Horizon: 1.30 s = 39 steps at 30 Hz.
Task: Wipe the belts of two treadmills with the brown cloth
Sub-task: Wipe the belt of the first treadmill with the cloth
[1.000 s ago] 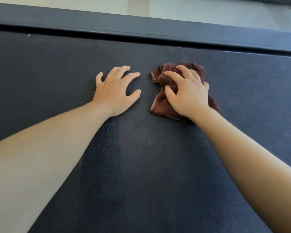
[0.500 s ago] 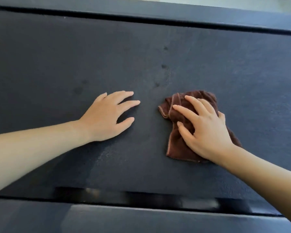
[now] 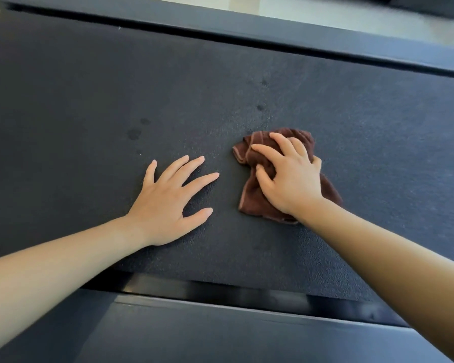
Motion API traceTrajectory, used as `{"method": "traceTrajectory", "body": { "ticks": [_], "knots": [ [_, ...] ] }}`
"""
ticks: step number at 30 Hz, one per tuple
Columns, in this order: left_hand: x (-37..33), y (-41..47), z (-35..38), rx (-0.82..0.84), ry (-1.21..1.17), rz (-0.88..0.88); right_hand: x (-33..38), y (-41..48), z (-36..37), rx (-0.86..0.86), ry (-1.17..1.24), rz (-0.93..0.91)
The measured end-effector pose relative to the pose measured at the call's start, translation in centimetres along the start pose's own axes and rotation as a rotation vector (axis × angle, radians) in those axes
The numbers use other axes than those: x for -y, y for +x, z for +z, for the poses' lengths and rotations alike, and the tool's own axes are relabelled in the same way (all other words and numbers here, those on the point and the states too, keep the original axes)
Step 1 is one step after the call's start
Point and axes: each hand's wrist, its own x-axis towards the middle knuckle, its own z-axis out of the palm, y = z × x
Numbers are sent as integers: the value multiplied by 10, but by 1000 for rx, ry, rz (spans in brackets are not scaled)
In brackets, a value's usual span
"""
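Lays the left hand (image 3: pixel 165 203) flat on the treadmill belt (image 3: pixel 89 100), palm down, fingers straight and spread, thumb angled out to the right, holding nothing. Grips the brown cloth (image 3: pixel 252 195) with the right hand (image 3: pixel 288 176): fingers curled over the bunched top, thumb dug into a fold, pressing the bundle onto the belt. Places the hands side by side, near but apart, with a strip of bare belt between them.

Crumpled rather than folded, with a pale stitched hem along its left edge and a flap spilling out under the right wrist. Sits roughly midway between the belt's far and near edges, just right of the left hand's fingertips.

Beyond the left fingertips, on the textured belt, two dark spots (image 3: pixel 134 133) close together. Farther off, beyond the cloth, a smaller pair of marks (image 3: pixel 260 107), one behind the other.

Along the belt's far edge, a dark far side rail (image 3: pixel 247 24) across the whole view, with pale floor (image 3: pixel 325 9) behind it. Along the near edge, a glossy black strip (image 3: pixel 220 289), then the near side rail (image 3: pixel 220 336), crossed by both bare forearms.
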Motion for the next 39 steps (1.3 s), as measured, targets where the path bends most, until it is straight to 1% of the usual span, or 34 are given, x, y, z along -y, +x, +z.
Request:
{"method": "traceTrajectory", "body": {
  "ticks": [2, 4, 6, 8, 12, 15, 19, 23, 28, 31, 35, 39],
  "knots": [
    [0, 0, -1, 9, -3, 3, 3, -14, -1, 2, 13, 4],
    [0, 1, -1, 13, -2, 4, 4, -40, -1, -4, 14, -30],
    [1, 1, -1, 15, 0, 9, 6, -61, -1, 23, -6, -71],
    [2, 0, -1, 17, 11, 26, 6, -64, -2, 52, -18, -82],
    [12, 12, -5, -8, 58, 78, 8, -36, 1, 41, -10, -49],
    [26, 39, -9, 1, 43, 78, 7, -4, 5, -5, 9, 2],
    [49, 102, -17, 2, 74, 91, 4, 45, 10, -60, 10, 74],
    [71, 171, -29, -33, 82, 103, 0, 83, 15, -104, 10, 129],
    [79, 235, -34, -23, 66, 122, 2, 102, 16, -171, 29, 234],
    [87, 251, -33, -33, 44, 112, 6, 101, 14, -155, 23, 255],
    [89, 246, -26, -113, -47, 100, 6, 108, 13, -136, 7, 287],
    [87, 251, -27, -177, -80, 73, -5, 145, 15, -170, 10, 312]
  ]
}}
